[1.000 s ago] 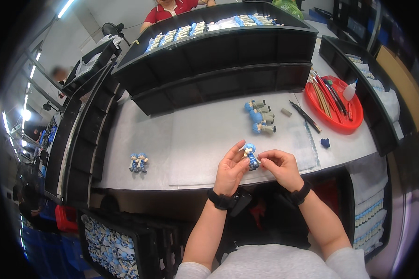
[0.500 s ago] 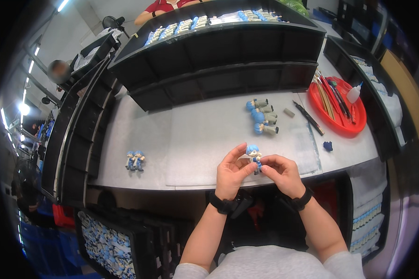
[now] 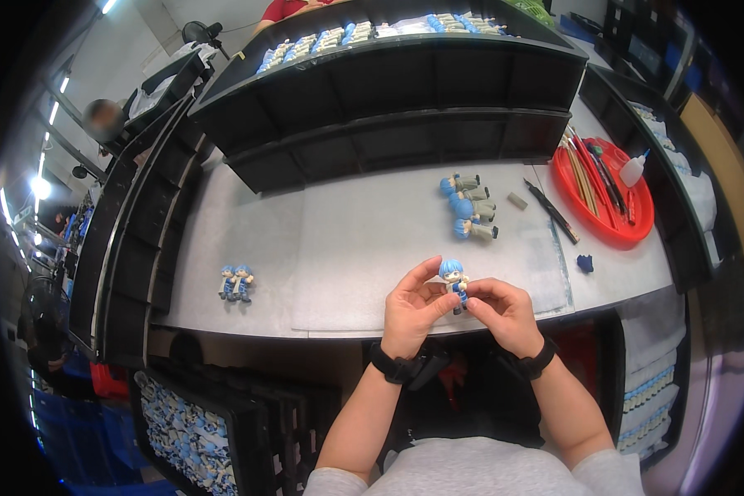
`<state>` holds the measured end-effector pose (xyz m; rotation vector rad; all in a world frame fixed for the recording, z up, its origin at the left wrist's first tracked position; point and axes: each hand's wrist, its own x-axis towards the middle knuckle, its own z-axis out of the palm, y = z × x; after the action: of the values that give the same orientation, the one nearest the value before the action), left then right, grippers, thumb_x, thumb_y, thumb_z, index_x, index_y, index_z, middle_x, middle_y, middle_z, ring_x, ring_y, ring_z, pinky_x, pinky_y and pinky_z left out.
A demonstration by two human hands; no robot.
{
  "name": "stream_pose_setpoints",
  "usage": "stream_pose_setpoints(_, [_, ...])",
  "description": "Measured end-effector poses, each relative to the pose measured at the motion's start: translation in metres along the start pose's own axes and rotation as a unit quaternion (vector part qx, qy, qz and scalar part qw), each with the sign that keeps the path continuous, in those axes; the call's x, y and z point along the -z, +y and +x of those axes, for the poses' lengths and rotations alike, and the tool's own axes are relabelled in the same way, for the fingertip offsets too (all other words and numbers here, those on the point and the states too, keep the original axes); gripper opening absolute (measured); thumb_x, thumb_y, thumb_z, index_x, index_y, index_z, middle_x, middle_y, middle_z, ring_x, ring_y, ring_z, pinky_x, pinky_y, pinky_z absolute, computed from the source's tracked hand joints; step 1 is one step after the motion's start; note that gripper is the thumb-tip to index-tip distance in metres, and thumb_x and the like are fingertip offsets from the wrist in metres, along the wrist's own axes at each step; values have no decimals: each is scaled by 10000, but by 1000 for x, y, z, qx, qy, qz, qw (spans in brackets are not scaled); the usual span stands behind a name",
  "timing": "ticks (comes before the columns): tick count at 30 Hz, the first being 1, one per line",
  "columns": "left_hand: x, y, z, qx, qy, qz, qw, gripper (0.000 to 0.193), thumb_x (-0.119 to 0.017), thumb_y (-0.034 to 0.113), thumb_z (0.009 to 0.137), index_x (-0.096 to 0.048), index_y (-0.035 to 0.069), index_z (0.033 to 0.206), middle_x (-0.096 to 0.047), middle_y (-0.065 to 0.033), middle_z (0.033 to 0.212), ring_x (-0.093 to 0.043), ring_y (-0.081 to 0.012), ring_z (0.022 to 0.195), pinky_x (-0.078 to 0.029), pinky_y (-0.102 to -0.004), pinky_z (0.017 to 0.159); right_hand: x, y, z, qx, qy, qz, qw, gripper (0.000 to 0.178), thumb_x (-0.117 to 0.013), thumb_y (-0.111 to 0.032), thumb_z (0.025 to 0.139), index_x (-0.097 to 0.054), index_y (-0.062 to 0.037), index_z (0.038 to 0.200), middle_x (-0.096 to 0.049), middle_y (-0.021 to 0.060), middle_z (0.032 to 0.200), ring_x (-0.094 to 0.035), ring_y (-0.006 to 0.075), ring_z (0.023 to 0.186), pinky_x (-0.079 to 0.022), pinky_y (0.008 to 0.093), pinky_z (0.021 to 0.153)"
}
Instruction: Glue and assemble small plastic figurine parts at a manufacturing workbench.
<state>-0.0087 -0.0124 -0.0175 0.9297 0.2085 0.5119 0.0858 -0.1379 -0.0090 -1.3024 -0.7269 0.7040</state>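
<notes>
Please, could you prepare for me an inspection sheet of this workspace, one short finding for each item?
Surface: grey tabletop.
Job's things: one blue-haired figurine, held upright; two similar figurines at left; figurine cluster lying at right.
Clutter: red tray with brushes and bottle; black pen-like tool; grey block; dark blue lump.
Grips: left grip and right grip both on the held figurine.
Cables: nothing seen.
Surroundings: black crates beyond; red-clad person behind them.

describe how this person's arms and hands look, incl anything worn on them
The left hand and right hand are ungloved. Each wrist wears a black band, with a dark, boxy piece at its inner side. Light grey short sleeves leave the forearms bare.
</notes>
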Motion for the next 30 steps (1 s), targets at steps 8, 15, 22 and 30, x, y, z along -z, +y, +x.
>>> stream_pose_setpoints(8, [3,0,0,5,-8,3,1000,515,-583,-98,732,-393,-25,1205,-487,-123,1119,-528,-179,961,-450,-286,834,0,0,0,13,-3,9,1000,199,-589,-38,787,-567,35,970,-595,69,893,-556,101,813,-450,219,725])
stream_pose_setpoints(15, [6,-1,2,16,-17,18,1000,517,-530,-74,781,-332,-14,1254,-465,-128,1131,-503,-183,1011,-429,-289,864,0,-2,0,22,0,7,1000,234,-635,-36,754,-567,34,967,-576,62,897,-552,102,806,-454,215,712])
stream_pose_setpoints(22, [7,-2,2,23,-15,17,999,503,-518,-70,791,-334,-5,1255,-466,-123,1134,-513,-176,999,-442,-288,850,-1,-3,0,30,-1,16,999,226,-624,-32,761,-568,35,969,-569,67,907,-558,112,825,-460,223,719])
stream_pose_setpoints(30, [5,0,2,36,-14,13,999,482,-519,-65,792,-359,5,1241,-468,-111,1135,-525,-164,980,-459,-284,831,0,-1,0,27,2,13,1000,223,-609,-27,770,-568,36,980,-562,67,907,-554,112,822,-459,223,723])
